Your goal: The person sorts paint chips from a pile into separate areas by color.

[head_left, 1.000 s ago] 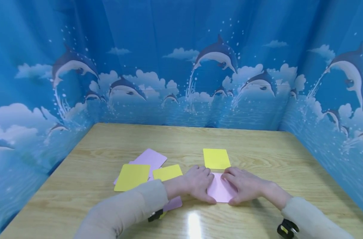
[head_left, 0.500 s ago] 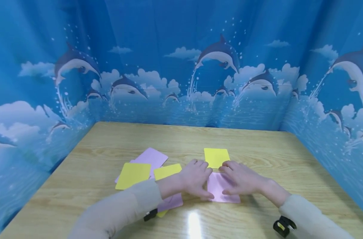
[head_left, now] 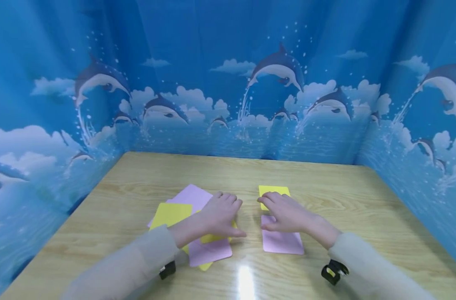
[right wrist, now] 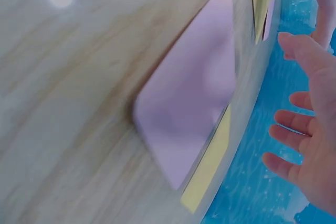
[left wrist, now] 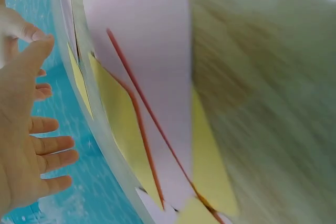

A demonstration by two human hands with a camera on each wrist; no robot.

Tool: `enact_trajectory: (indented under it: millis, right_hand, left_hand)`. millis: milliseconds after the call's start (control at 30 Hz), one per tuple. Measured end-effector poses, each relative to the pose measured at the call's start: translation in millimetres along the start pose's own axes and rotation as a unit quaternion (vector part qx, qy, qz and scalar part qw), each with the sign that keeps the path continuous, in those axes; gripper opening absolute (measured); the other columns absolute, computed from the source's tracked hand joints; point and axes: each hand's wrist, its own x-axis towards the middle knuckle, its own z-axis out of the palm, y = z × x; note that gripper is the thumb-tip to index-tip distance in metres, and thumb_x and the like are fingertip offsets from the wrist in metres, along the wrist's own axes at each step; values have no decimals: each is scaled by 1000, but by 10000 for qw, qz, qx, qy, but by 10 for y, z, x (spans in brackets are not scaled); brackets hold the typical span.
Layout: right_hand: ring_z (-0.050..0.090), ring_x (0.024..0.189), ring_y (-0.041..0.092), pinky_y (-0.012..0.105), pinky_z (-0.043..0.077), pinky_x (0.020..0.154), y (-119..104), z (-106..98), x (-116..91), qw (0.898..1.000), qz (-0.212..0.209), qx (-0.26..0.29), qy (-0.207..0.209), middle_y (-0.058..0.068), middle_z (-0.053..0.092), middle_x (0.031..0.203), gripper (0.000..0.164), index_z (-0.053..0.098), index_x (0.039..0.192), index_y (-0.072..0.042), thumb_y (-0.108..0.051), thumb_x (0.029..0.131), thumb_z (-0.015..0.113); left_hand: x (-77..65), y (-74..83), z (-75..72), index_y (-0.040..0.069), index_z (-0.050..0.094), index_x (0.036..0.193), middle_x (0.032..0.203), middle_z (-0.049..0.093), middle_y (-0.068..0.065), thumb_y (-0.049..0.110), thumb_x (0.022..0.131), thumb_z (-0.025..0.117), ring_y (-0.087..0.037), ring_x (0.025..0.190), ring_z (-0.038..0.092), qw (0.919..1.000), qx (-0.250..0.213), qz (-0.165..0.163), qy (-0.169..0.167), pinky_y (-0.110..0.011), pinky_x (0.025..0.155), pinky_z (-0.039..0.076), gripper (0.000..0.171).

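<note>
left hand (head_left: 219, 214): over the square pile (head_left: 173, 213), fingers loosely extended, thumb spread wide, grip empty
right hand (head_left: 288, 214): above the pink square (head_left: 284, 243), fingers slightly bent, thumb well apart, grip empty
pink square: flat on table (head_left: 325, 187), right of the pile
yellow square (head_left: 271, 190): just beyond pink one, partly hidden by right hand
pile: pink and yellow squares, overlapping, mixed angles
backdrop (head_left: 220, 46): blue dolphin curtain

a screened-off booth, with dolphin-print curtains (head_left: 213, 46) edging a wood-grain table (head_left: 333, 191).
</note>
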Motion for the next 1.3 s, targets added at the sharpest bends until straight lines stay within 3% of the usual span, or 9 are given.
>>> enact_trajectory:
  millis: [233,467,700,1000,1300]
  right_hand:
    - [46,116,28,46,44,87,-82,-17,186,9998,-69,185,3,14,48,127,73,46,129,0,-42,75,72]
    - [44,116,27,44,45,85,-179,-20,372,9993,-272,221,-87,14,46,128,78,44,131,0,-43,74,74]
    - [42,120,31,44,38,97,-289,41,556,9981,-509,261,-226,15,45,130,83,44,130,3,-46,71,75]
    - [42,122,28,41,37,100,-441,154,725,9955,-651,267,-636,14,45,132,86,45,131,0,-48,68,76]
    - [39,124,26,41,39,97,-504,217,784,9912,-430,330,-1205,14,39,138,90,40,137,-1,-51,70,74]
  left_hand:
    - [-191,-140,9,4,50,126,118,54,-9,76,70,52,-24,109,49,9995,-45,-322,-50,-40,93,39,91]
    - [-357,-265,78,4,52,121,110,55,-7,76,69,53,-23,101,51,9985,-127,-523,20,-38,85,40,88]
    - [-501,-340,112,1,51,122,111,55,-12,74,69,56,-26,102,51,9959,-508,-735,-105,-40,86,40,90]
    - [-594,-367,147,3,51,120,104,55,-10,76,67,55,-23,96,51,9943,-745,-725,-257,-40,86,39,90]
    - [-638,-372,180,3,53,116,99,53,-9,74,68,56,-24,93,50,9936,-726,-726,-464,-39,85,40,86]
